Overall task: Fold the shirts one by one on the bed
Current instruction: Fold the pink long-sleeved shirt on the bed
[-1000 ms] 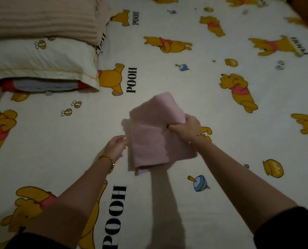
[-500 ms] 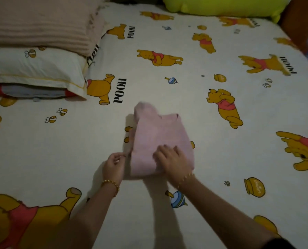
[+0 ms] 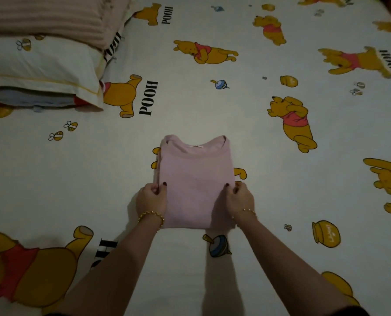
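Centre of frame: pink shirt, folded down to a compact rectangle, neckline toward the top of the frame, pale tag just visible inside the collar. Lies flat on the bed sheet, covers most of a printed yellow bear, lower edge just above a printed spinning top

Left hand on the lower half of the shirt's left edge: grasps the fabric, thumb on top of the cloth, fingers curled in at the side. Right hand mirrors it on the right edge: thumb on top, fingers curled round the edge, pinches the cloth. Can't tell how far the fingers reach underneath. Dark polish on both thumbnails. Gold bracelet on the left wrist, thinner gold chain on the right. Both forearms in from the bottom of the frame

Upper left of frame: white pillow with bee print and yellow piping, beige ribbed blanket stacked on top, red and grey item tucked under the pillow's near edge. All well apart from the shirt

Sheet print: yellow bears in red tops, honey pots, bees, "POOH" lettering. Dim light, arm shadows on the sheet below the shirt
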